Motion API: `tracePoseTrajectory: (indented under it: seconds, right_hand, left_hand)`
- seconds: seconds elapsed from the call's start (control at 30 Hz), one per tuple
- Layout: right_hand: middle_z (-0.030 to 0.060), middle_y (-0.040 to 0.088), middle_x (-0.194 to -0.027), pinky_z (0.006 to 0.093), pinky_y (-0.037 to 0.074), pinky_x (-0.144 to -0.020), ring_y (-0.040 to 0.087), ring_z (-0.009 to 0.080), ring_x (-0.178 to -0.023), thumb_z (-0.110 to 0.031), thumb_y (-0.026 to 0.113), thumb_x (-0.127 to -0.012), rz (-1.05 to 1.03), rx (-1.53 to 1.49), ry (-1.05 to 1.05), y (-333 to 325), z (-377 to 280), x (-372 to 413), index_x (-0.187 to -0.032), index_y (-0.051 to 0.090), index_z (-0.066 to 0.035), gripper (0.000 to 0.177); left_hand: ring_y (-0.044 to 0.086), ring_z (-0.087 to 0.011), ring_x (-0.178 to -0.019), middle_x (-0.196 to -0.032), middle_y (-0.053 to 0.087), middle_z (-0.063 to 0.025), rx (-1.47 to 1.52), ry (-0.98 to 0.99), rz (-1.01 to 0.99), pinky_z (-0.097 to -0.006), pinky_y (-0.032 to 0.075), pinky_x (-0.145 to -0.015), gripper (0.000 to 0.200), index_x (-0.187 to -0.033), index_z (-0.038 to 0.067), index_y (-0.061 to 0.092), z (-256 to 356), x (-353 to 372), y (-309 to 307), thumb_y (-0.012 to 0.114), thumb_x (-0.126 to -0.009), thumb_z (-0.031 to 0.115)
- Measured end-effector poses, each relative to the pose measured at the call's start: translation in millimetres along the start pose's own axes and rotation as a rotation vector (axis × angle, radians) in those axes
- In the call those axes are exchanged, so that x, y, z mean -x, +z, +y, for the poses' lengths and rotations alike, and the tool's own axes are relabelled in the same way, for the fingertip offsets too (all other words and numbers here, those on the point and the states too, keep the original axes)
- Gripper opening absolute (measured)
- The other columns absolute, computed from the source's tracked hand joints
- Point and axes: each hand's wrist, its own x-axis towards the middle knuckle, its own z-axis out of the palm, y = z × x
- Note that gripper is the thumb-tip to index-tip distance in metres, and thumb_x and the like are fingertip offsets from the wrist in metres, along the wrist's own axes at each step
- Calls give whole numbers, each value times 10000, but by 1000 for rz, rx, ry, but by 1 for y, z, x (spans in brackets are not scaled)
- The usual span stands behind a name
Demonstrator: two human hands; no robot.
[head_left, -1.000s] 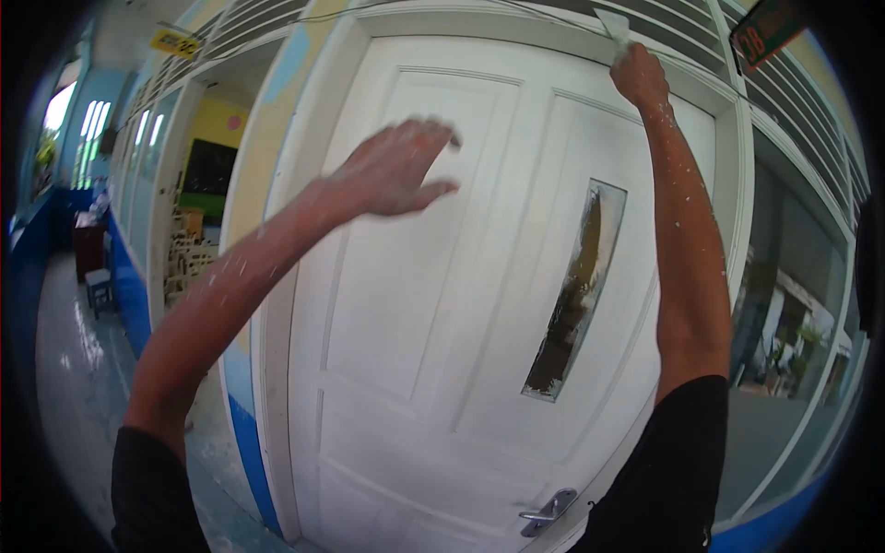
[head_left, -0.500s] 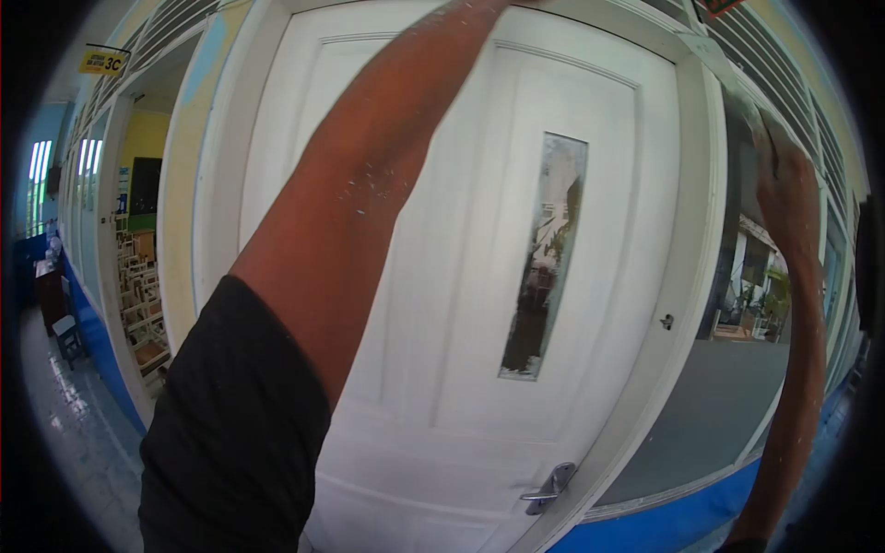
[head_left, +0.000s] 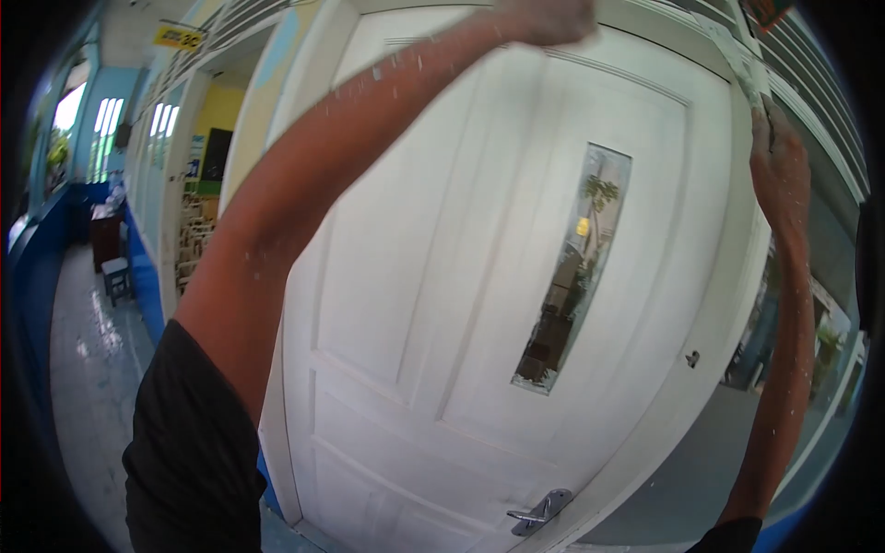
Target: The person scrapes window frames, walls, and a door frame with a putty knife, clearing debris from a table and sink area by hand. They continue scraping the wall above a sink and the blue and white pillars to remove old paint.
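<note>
My left hand (head_left: 551, 20) is raised to the top of the white door (head_left: 387, 240), in front of the upper frame. Its fingers are curled and blurred, and I cannot tell what they hold. My right hand (head_left: 782, 157) is up at the right side of the door frame (head_left: 714, 304), fingers pointing upward and closed at the lower end of a pale strip (head_left: 733, 60). That strip runs up toward the frame's top corner. White specks dot both forearms. Dark sleeves cover the upper arms.
The door has a narrow glass pane (head_left: 576, 267) and a metal lever handle (head_left: 540, 512). A latch plate (head_left: 692, 358) sits on the right jamb. Leftward, a tiled corridor (head_left: 92, 369) holds a stool (head_left: 115, 276) and a brown cabinet (head_left: 106, 235). A yellow sign (head_left: 178, 37) hangs above.
My view has turned left, showing more corridor. My left hand has come down into view at the door's top, its elbow lower and further left. The right hand stays at the frame's side.
</note>
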Motion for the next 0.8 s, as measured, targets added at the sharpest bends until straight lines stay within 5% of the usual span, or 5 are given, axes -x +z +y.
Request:
tracePoseTrajectory:
  seconds: [0.1,0.4,0.67,0.73,0.8]
  right_hand:
    - [250,730,-1079,469,566,-864,732,378,-960,-289,530,-1045,86,-154,-130,42,-26,-15,-1335,650,-22,412]
    - [203,722,-833,519,582,-655,721,408,-738,-261,566,-1009,0,-202,-142,96,-156,-22,-1312,645,-122,343]
    - [183,727,-863,523,579,-641,718,414,-740,-266,558,-1019,-48,-173,-150,124,-208,-55,-1321,632,-123,342]
    - [211,734,-912,539,580,-709,719,433,-803,-283,554,-1012,-80,-289,-91,128,-235,-65,-1260,660,-109,321]
    - [237,736,-954,551,576,-774,717,450,-863,-298,550,-1005,-124,-357,-51,132,-265,-76,-1207,683,-96,315]
  left_hand:
    - [704,-413,-940,-955,721,-238,-1,326,-163,-532,550,-863,346,-996,31,689,41,76,43,486,-965,310]
    - [673,-371,-1120,-1176,689,-225,561,685,-1340,-503,504,-992,785,-1531,12,386,153,420,-25,570,-989,549]
    - [658,-393,-1154,-1242,700,-183,684,-1176,-1074,-453,504,-1011,617,-1377,68,587,61,751,-123,699,-939,487]
    - [552,-439,-1271,-1357,613,-234,-142,-1036,-822,-512,420,-1094,596,-1326,9,600,96,949,-143,738,-872,369]
    - [574,-407,-1191,-1274,612,-220,-330,-1144,-1149,-516,435,-1060,583,-1300,0,594,129,1146,-177,746,-823,300]
